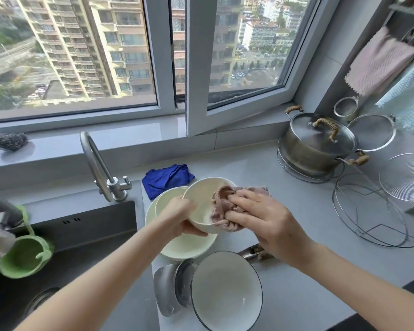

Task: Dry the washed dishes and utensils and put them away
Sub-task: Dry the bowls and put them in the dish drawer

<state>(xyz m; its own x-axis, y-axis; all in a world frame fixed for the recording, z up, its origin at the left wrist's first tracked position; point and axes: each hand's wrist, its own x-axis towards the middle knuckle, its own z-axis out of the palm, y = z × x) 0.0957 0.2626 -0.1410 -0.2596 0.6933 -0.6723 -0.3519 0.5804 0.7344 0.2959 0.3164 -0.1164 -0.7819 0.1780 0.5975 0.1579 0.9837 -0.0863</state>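
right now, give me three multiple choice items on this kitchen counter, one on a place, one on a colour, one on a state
1. Where does the crumpled blue cloth lie?
A. in the sink
B. on the counter behind the stacked cream bowls
C. on the windowsill

2. What colour is the cloth wiping the bowl?
A. dusty pink
B. green
C. white

3. How is the lidded steel pot?
A. lid off
B. lid on, tilted on a wire rack
C. upside down

Answers: 1 B, it sits past the bowls beside the tap. 2 A, the right hand presses it into the cream bowl that the left hand holds. 3 B, the lid covers it and it leans.
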